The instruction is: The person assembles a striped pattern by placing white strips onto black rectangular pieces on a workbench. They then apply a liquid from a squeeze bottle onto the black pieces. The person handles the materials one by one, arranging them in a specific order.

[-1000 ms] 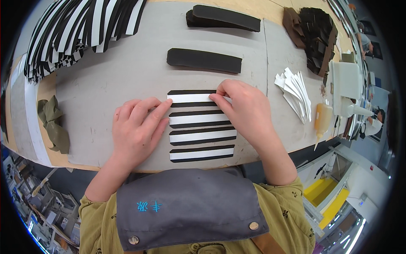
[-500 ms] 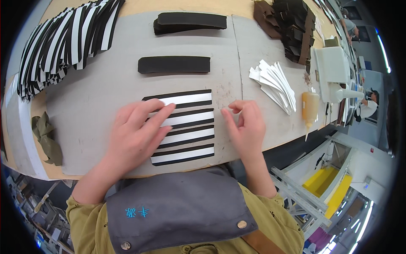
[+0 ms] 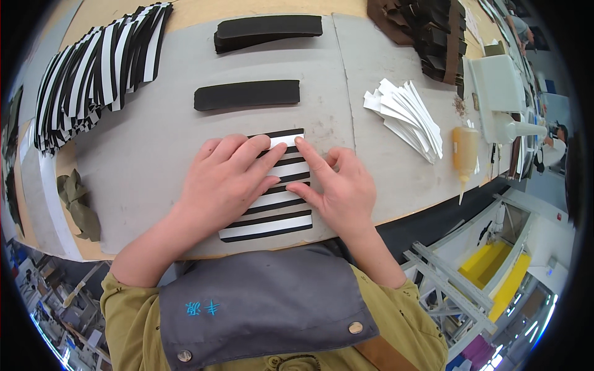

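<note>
Several black strips, each with a narrower white strip along its middle, lie in a column before me. On the farthest striped piece [image 3: 286,141] my left hand [image 3: 218,176] rests its stretched fingers, covering its left part. My right hand [image 3: 344,193] presses its index fingertip on the right end of that same white strip. Its thumb reaches toward the pieces below, apart from the index finger. Partly under the hands are the middle pieces, while the nearest striped piece [image 3: 266,227] shows almost whole. Beyond the hands sits a stack of plain black strips [image 3: 247,96].
Another black stack [image 3: 269,32] lies farther back. A fan of white strips [image 3: 405,120] and a glue bottle [image 3: 465,151] with amber contents are at right. Many striped pieces [image 3: 102,68] pile at far left, above olive scraps [image 3: 77,204]. Brown-black strips [image 3: 427,37] fill the far right.
My right hand has moved left and its index finger has come down on the farthest strip. My left hand has shifted right along that strip.
</note>
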Demonstrator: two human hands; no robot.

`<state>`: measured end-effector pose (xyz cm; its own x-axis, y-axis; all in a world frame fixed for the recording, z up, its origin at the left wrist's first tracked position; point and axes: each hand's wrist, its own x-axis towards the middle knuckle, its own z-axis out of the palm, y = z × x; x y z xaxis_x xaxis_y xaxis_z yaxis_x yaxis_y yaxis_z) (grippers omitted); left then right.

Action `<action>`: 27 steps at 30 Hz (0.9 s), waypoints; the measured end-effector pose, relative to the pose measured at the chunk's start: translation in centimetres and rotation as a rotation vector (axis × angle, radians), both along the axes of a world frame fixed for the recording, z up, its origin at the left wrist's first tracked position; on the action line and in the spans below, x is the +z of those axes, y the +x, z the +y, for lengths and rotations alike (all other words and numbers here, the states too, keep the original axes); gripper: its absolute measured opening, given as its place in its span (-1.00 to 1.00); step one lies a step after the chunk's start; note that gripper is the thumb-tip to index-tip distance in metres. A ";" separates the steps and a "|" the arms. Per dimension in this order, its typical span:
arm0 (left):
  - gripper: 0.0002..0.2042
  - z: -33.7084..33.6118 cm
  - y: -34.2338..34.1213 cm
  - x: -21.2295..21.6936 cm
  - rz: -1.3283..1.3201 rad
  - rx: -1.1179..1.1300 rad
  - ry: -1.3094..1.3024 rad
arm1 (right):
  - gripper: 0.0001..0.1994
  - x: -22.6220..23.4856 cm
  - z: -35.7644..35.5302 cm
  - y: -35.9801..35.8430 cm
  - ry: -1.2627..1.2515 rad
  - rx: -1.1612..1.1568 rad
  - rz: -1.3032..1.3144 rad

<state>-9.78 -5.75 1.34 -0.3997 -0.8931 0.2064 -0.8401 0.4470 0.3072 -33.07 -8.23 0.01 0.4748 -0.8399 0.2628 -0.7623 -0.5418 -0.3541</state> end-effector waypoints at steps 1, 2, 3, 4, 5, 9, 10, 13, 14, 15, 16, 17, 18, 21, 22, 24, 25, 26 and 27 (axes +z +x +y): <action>-0.49 0.0 0.0 0.1 -0.008 0.000 0.004 | -0.35 -0.3 0.1 0.0 -0.014 -0.004 0.015; -0.49 0.0 0.0 0.2 -0.015 0.001 0.008 | -0.35 -0.6 0.1 0.1 -0.028 -0.009 0.030; -0.49 0.0 -0.1 0.2 -0.018 0.002 -0.001 | -0.35 -0.6 0.2 0.1 -0.017 -0.017 0.040; -0.50 0.0 -0.1 0.2 -0.024 0.005 -0.013 | -0.35 -0.6 0.1 0.1 -0.009 -0.022 0.048; -0.50 0.1 0.1 0.1 -0.030 0.009 -0.025 | -0.35 -0.5 0.1 0.2 -0.001 -0.028 0.055; -0.49 1.9 1.6 -0.1 -0.059 0.121 -0.012 | -0.36 -0.8 0.2 0.1 0.015 -0.020 0.054; -0.49 2.5 2.4 -0.2 -0.075 0.154 -0.011 | -0.36 -0.8 0.2 0.1 0.011 -0.020 0.057; -0.53 4.5 5.0 0.1 -0.086 0.245 -0.034 | -0.38 -0.6 0.2 0.1 0.023 -0.024 0.063; -0.55 5.3 5.7 0.0 -0.082 0.274 -0.048 | -0.39 -0.4 0.3 0.2 0.030 -0.026 0.065; -0.56 5.9 6.3 0.0 -0.077 0.302 -0.062 | -0.39 -0.5 0.3 0.1 0.002 -0.024 0.068; -0.57 6.5 6.5 -0.1 -0.058 0.314 -0.061 | -0.38 -0.6 0.3 -0.2 -0.030 -0.020 0.076; -0.57 7.0 6.7 -0.2 -0.039 0.326 -0.059 | -0.38 -0.6 0.3 -0.1 -0.062 -0.017 0.084; -0.58 7.4 6.9 -0.3 -0.019 0.337 -0.058 | -0.37 -0.3 0.5 0.2 -0.077 -0.016 0.098; -0.57 8.0 6.1 -0.8 0.031 0.317 -0.056 | -0.33 0.8 0.9 1.5 -0.086 0.052 0.116; -0.57 7.9 5.9 -1.0 0.028 0.318 -0.056 | -0.31 1.0 0.9 2.3 -0.071 0.106 0.107; -0.56 7.8 5.6 -1.1 0.020 0.320 -0.055 | -0.29 1.2 1.2 4.0 -0.039 0.193 0.125; -0.55 7.8 5.5 -1.2 0.020 0.327 -0.047 | -0.30 1.3 1.4 4.8 -0.045 0.226 0.118; -0.54 7.7 5.4 -1.3 0.020 0.334 -0.039 | -0.30 1.4 1.5 5.7 -0.051 0.259 0.110; -0.54 7.7 5.4 -1.4 0.019 0.341 -0.031 | -0.30 1.5 1.5 6.3 -0.057 0.293 0.103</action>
<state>-4.38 1.94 -0.02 -0.0746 -0.9678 0.2403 -0.9370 0.1505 0.3153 -26.72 -6.68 1.51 0.7208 -0.6489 0.2434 -0.6015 -0.7602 -0.2453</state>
